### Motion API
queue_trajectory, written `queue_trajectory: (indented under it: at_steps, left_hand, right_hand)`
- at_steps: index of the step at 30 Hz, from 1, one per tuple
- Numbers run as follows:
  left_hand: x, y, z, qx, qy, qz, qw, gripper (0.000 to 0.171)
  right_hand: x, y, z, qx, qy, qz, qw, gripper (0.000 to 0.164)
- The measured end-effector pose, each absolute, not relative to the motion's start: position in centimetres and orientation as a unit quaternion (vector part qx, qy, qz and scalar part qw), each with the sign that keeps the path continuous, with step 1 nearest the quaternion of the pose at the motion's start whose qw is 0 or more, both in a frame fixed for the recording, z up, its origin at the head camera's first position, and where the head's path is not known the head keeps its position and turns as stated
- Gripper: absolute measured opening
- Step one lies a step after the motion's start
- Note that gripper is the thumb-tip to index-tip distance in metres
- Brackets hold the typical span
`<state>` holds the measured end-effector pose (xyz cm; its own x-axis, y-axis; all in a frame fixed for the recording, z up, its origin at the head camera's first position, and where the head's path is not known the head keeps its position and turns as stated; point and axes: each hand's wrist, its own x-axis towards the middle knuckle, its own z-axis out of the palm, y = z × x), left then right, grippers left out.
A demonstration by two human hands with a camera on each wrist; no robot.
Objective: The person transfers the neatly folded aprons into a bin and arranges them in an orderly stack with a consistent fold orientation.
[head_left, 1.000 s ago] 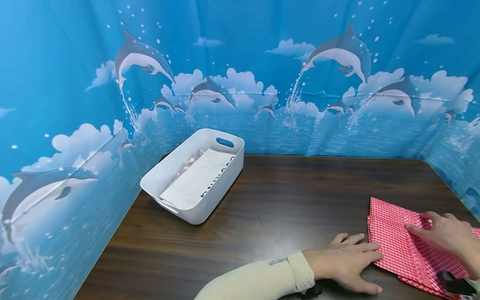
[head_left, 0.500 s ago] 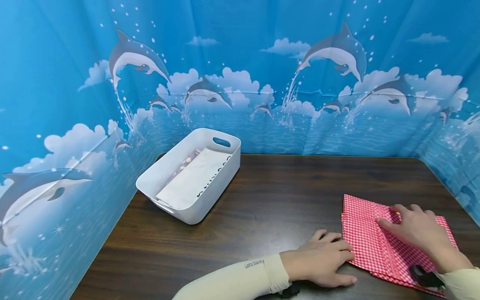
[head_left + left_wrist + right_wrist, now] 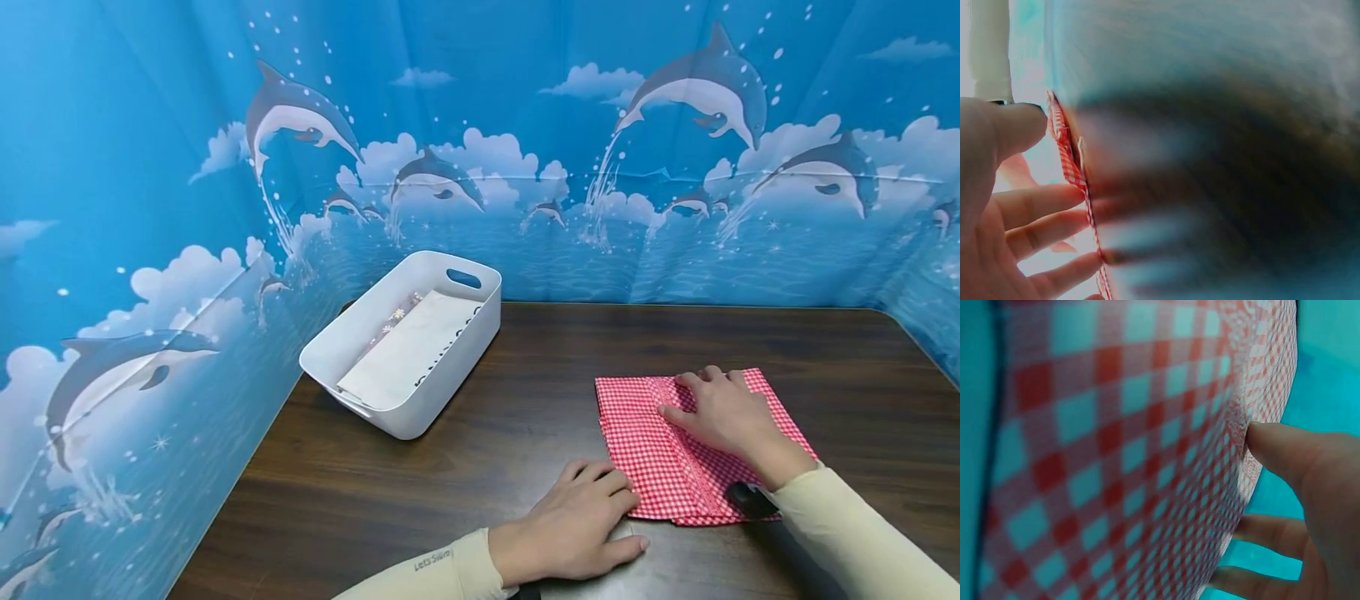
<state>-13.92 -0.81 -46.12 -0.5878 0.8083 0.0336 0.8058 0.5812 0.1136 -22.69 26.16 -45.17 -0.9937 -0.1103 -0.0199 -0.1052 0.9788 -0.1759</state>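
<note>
A red-and-white gingham cloth, folded into a flat, roughly square stack, lies on the table. My right hand rests on top of it, thumb and fingertips touching the fabric. In the right wrist view the thumb meets a gathered seam of the gingham. At the cloth's near left edge, my left hand lies palm down with spread fingers, its fingertips against the edge. The left wrist view has those fingers side-on along the thin edge of the fabric. Neither hand curls round the cloth.
A white plastic basket with handle cut-outs stands left on the dark wooden table. Inside lie a folded white cloth with black lettering and a purple floral piece. A blue dolphin curtain encloses the table's back and sides.
The gingham cloth has slid left over the table, closer to the basket, with my right hand on it. My left hand has moved left too, staying at its edge.
</note>
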Motion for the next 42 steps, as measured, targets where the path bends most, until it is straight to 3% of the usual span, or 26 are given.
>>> queue_trajectory:
  at_steps: [5,11,16,21,26,31,36,42]
  left_hand:
    - [-13.5,-0.6,-46.1,0.439,0.897,0.056,-0.026,0.033]
    - [-13.2,-0.1,-46.3,0.425,0.904,0.04,-0.038,0.057]
    - [-13.4,0.2,-46.3,0.427,0.902,0.027,-0.054,0.044]
    - [-13.7,0.5,-46.2,0.403,0.914,0.037,-0.02,0.036]
    - [-14.5,0.4,-46.2,0.402,0.913,0.051,0.036,0.04]
    - [-15.0,0.1,-46.5,0.405,0.913,0.037,0.047,0.044]
    - [-14.7,0.1,-45.6,0.425,0.904,0.013,0.032,0.044]
    - [-14.6,0.4,-44.8,0.444,0.895,0.038,0.008,0.038]
  right_hand:
    - [-22.7,25.5,-45.7,-0.057,0.994,-0.089,0.01,0.073]
    - [-22.4,25.1,-45.9,-0.052,0.994,-0.094,0.008,0.074]
    - [-22.3,25.0,-45.7,-0.05,0.995,-0.088,0.009,0.074]
    - [-22.3,25.3,-45.4,-0.054,0.993,-0.107,0.014,0.079]
    - [-21.5,26.8,-44.3,-0.011,0.99,-0.126,0.061,0.091]
    - [-20.8,28.0,-43.6,0.023,0.992,-0.094,0.084,0.086]
    - [-20.8,28.0,-43.9,-0.012,0.994,-0.091,0.066,0.078]
    - [-21.6,27.9,-45.1,-0.12,0.982,-0.142,0.029,0.066]
